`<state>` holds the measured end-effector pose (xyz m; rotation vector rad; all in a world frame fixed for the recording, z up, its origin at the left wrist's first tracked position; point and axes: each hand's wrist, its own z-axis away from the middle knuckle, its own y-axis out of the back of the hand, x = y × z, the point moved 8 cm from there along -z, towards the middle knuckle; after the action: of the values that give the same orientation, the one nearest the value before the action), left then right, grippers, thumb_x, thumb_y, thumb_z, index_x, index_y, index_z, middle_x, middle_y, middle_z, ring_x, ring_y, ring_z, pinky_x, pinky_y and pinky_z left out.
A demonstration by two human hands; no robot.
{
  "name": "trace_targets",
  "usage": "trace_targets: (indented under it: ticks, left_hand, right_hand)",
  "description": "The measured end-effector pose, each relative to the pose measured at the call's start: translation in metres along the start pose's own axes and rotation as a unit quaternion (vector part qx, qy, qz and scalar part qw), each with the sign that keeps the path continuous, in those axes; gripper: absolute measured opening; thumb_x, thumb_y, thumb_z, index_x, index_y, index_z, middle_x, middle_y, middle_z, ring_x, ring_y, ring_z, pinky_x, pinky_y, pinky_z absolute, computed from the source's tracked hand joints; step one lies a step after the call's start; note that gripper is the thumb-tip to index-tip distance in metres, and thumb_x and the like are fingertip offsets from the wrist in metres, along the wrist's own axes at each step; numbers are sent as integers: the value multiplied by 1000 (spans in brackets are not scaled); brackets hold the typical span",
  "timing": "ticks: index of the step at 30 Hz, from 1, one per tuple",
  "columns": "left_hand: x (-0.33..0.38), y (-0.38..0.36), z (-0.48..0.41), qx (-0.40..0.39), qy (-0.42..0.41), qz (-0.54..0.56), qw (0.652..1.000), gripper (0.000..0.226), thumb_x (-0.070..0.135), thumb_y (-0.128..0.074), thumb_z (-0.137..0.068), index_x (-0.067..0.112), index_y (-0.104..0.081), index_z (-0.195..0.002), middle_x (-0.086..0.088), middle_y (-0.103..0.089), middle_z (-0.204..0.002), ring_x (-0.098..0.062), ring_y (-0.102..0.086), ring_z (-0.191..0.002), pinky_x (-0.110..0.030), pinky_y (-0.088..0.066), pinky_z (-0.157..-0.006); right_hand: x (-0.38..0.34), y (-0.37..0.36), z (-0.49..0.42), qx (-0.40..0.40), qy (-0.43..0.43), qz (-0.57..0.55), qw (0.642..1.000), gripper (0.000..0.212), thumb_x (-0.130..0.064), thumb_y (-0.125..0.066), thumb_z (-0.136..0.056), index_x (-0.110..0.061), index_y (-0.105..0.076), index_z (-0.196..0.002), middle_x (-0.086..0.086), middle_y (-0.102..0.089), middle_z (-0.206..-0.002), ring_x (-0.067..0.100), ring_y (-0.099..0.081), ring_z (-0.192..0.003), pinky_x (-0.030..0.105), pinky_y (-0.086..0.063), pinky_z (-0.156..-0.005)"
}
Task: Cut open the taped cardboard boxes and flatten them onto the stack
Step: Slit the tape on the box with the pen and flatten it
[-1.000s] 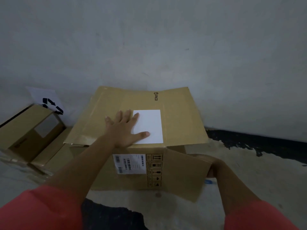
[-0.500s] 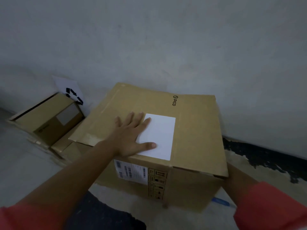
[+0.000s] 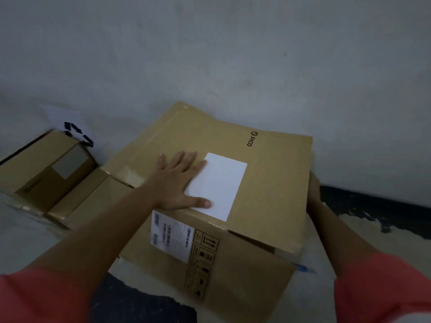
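A large brown cardboard box (image 3: pixel 268 183) sits on the pale concrete floor (image 3: pixel 331 248) close to a grey wall (image 3: pixel 210 54), in the middle of the view. Its top panel carries the word "PICO" in black beside a small round logo, and a blank white rectangular label (image 3: pixel 221 185). The left hand (image 3: pixel 177 183) lies flat on that top panel with fingers straight and spread, gripping nothing, the thumb and forefinger resting on the white label. On the near side of the box are a white shipping label with barcodes (image 3: pixel 171 234), too blurred to read, and just right of it a column of black handling symbols (image 3: pixel 201 259), among them upward arrows. The right hand (image 3: pixel 313 187) is against the right side of the box, its fingers hidden behind the edge, so its grip cannot be told. A small blue item (image 3: pixel 302 268) pokes out at the near right corner. To the left a smaller brown cardboard box (image 3: pixel 35 169) with a grey patch rests on flat brown cardboard sheets (image 3: pixel 81 201), below a white sheet with black recycling arrows (image 3: pixel 74 129) on the wall.
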<state>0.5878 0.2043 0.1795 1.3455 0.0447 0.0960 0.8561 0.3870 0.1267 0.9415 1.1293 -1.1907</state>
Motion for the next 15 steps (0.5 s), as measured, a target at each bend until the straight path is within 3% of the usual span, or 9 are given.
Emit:
trace_targets:
  ticks: [3,7,10,11,13,15]
  left_hand:
    - [10,-9,-8,8,-1,10,1000,127,101,5,-44,34,16,-151,1,24,-159,-22,22,-146,-60,11,-113]
    - [16,-20,-13,32,10,17,999,119,98,4,-52,33,13,-152,1,22,-160,-22,21,-146,-61,13,-113]
    - [18,-25,-9,35,-1,3,999,127,101,1,-47,31,14,-152,-2,23,-159,-24,22,-146,-64,11,-112]
    - [18,-27,-8,34,-3,1,999,130,103,1,-44,31,14,-152,-2,23,-159,-25,22,-146,-66,10,-111]
    - [16,-31,-9,32,4,4,999,132,103,1,-41,31,13,-152,-2,21,-160,-26,20,-146,-67,10,-110]
    - [15,-41,-11,24,17,9,1000,132,103,4,-41,31,12,-152,-4,21,-160,-28,20,-146,-68,10,-109]
  right_hand:
    - [-7,18,6,-1,-3,7,1000,43,-12,-30,-102,-17,-39,-60,-8,-44,-43,8,-39,-43,23,-38,-50]
    - [-2,29,7,27,-42,13,999,36,-10,-38,-99,-20,-49,-67,-2,-51,-63,14,-45,-58,28,-40,-57]
    - [-3,32,7,63,-57,63,994,28,-20,-34,-95,-20,-34,-67,-1,-39,-63,14,-35,-55,28,-32,-56]
    - [-1,32,7,66,-66,34,995,27,-17,-33,-95,-18,-33,-68,0,-37,-65,15,-33,-56,28,-33,-54]
    - [1,31,7,64,-59,7,996,22,-7,-35,-97,-12,-45,-78,7,-47,-72,22,-42,-61,29,-40,-53]
    - [4,29,12,67,-69,-8,995,28,-16,-35,-99,-9,-56,-81,9,-55,-76,23,-49,-64,32,-41,-60]
